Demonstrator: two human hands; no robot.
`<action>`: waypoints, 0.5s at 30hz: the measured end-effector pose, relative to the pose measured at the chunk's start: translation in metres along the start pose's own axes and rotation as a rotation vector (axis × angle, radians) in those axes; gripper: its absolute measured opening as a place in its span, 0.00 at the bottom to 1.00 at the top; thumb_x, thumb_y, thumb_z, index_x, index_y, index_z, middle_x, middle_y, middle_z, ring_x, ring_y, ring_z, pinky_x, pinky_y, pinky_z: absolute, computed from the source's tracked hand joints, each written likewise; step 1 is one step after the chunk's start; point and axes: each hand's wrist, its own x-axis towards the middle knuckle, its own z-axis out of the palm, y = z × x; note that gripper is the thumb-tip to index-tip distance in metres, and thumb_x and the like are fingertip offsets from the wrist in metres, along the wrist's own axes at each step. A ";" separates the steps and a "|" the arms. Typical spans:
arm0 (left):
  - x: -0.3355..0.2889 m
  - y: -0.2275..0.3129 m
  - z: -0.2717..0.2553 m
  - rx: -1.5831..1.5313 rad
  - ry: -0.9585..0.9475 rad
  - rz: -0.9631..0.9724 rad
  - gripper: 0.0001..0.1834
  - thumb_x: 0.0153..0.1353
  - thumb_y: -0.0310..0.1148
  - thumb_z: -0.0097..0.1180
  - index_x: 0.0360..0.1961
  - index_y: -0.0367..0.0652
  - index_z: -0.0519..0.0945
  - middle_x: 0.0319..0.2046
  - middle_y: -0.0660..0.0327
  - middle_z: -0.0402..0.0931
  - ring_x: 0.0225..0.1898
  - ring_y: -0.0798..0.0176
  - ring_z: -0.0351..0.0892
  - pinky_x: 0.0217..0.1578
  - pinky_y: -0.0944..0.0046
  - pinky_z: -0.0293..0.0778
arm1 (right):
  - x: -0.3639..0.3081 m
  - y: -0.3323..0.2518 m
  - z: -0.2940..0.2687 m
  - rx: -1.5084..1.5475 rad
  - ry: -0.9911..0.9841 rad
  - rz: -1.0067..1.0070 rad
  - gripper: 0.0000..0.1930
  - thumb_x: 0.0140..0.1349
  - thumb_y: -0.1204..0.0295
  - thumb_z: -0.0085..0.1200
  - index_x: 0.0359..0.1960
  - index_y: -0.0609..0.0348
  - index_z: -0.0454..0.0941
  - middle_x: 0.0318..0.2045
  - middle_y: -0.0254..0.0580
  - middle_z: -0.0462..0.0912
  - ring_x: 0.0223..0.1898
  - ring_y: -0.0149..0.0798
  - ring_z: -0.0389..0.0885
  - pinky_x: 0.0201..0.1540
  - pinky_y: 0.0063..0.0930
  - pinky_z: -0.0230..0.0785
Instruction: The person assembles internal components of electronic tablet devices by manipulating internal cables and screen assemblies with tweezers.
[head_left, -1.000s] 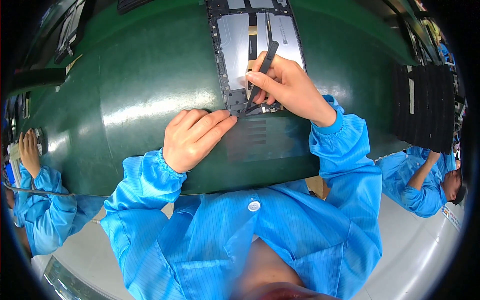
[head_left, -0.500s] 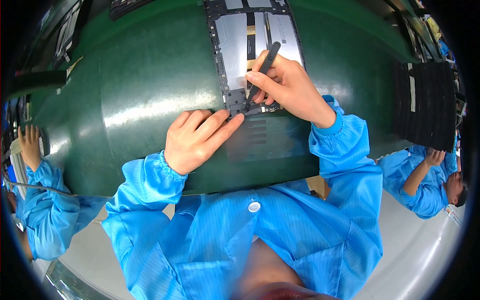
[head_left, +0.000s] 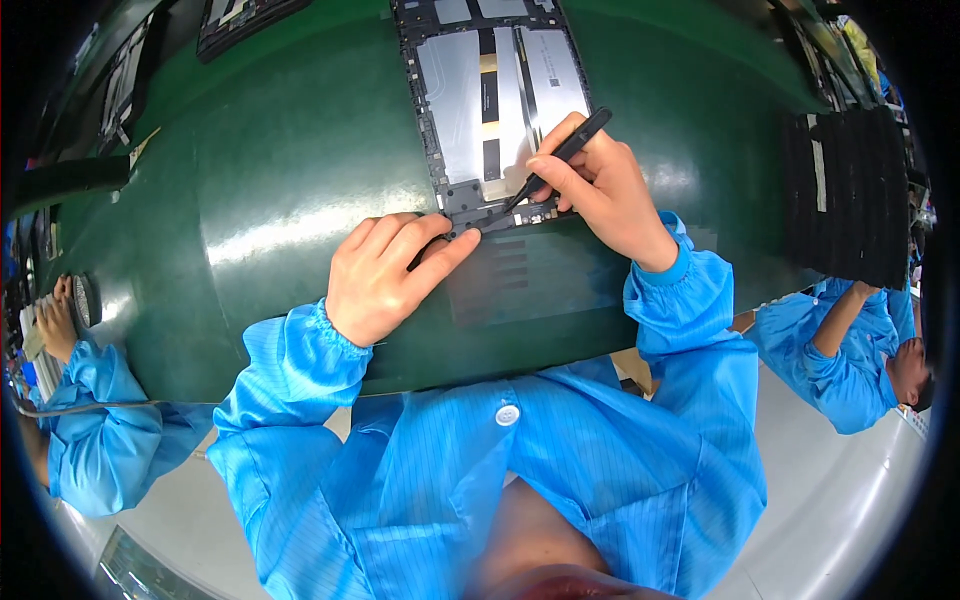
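An opened tablet [head_left: 455, 110], with silver battery panels and a dark frame, lies lengthwise in front of me on the green table. My left hand [head_left: 385, 275] holds its near left corner, thumb and fingertips closed against the edge. Black tweezers [head_left: 583, 133] slant through the closed fingers of my right hand [head_left: 608, 190]. Their tips meet a dark strip [head_left: 490, 216] along the tablet's near edge. Whether anything is pinched between the tips is too small to tell. Down the middle of the panels runs a black and gold ribbon cable [head_left: 489, 100].
A translucent sheet with dark bars [head_left: 530, 280] lies on the table [head_left: 290, 150] just below the tablet. Black slabs [head_left: 855, 200] stand at the right. Another dark device [head_left: 245, 25] rests at far left. Co-workers' blue sleeves [head_left: 105, 385] show at both sides.
The tweezers and my right hand have shifted right, their tips moving right along the near edge. The tablet appears slightly further left and tilted. My left hand stays at the corner.
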 end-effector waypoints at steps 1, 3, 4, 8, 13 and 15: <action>0.000 0.000 0.000 -0.004 0.016 0.009 0.24 0.45 0.29 0.59 0.48 0.53 0.86 0.41 0.62 0.78 0.40 0.59 0.79 0.38 0.62 0.77 | -0.001 0.001 0.000 0.031 0.007 0.016 0.10 0.68 0.68 0.58 0.39 0.63 0.74 0.26 0.42 0.83 0.30 0.32 0.85 0.29 0.23 0.73; -0.001 -0.001 0.002 -0.007 0.031 0.020 0.24 0.44 0.29 0.60 0.47 0.52 0.86 0.42 0.62 0.78 0.41 0.59 0.80 0.38 0.62 0.77 | -0.002 0.001 0.000 0.062 0.016 0.032 0.10 0.68 0.68 0.58 0.38 0.63 0.73 0.26 0.42 0.84 0.30 0.32 0.86 0.29 0.23 0.74; -0.001 -0.001 0.003 0.002 0.046 0.033 0.24 0.44 0.29 0.60 0.47 0.52 0.86 0.42 0.62 0.78 0.41 0.59 0.80 0.38 0.62 0.77 | -0.001 0.001 0.000 0.077 0.008 0.036 0.10 0.68 0.68 0.58 0.38 0.63 0.73 0.26 0.42 0.84 0.30 0.32 0.86 0.29 0.22 0.74; -0.002 0.000 0.007 0.038 0.071 0.054 0.25 0.45 0.28 0.61 0.48 0.52 0.85 0.42 0.62 0.78 0.42 0.59 0.80 0.39 0.62 0.77 | -0.001 0.001 0.000 0.091 0.010 0.048 0.10 0.68 0.68 0.58 0.37 0.63 0.73 0.25 0.42 0.84 0.29 0.32 0.86 0.28 0.22 0.74; 0.001 0.003 0.008 0.064 0.046 0.061 0.26 0.45 0.28 0.61 0.50 0.53 0.85 0.42 0.62 0.78 0.42 0.59 0.79 0.39 0.62 0.77 | -0.001 0.002 -0.003 0.076 0.006 0.019 0.11 0.68 0.67 0.58 0.36 0.63 0.73 0.24 0.43 0.84 0.28 0.32 0.86 0.28 0.23 0.74; 0.002 0.005 0.009 0.066 0.050 0.056 0.27 0.45 0.28 0.61 0.51 0.53 0.85 0.42 0.62 0.78 0.42 0.59 0.79 0.39 0.62 0.77 | -0.002 0.003 -0.004 0.066 0.002 0.013 0.11 0.68 0.67 0.58 0.36 0.63 0.73 0.24 0.44 0.84 0.28 0.33 0.86 0.28 0.23 0.74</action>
